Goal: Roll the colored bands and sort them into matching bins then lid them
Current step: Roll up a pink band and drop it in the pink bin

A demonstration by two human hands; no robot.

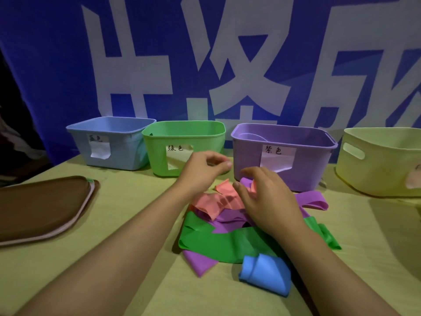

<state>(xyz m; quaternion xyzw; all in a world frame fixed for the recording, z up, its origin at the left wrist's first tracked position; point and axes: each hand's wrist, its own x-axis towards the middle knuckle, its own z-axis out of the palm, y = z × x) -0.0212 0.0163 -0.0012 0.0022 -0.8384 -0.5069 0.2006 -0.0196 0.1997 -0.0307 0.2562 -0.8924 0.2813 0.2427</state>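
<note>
The yellow bin (385, 163) is cut off at the right edge, and the brown lids (43, 206) at the left. The tangled bands (227, 238), green, purple, pink and blue, lie unrolled near the purple bin (282, 153). The right hand (266, 199) partly hides them, fingers loosely spread on the pink band (216, 204); the left hand (202, 167) hovers with curled fingers, and whether it pinches anything I cannot tell.

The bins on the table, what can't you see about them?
Head view only:
- The pale yellow plastic bin is cut off by the right edge; its label barely shows.
- The blue plastic bin has a label too faint to read.
- The green plastic bin has its floor hidden by its front wall.
</note>
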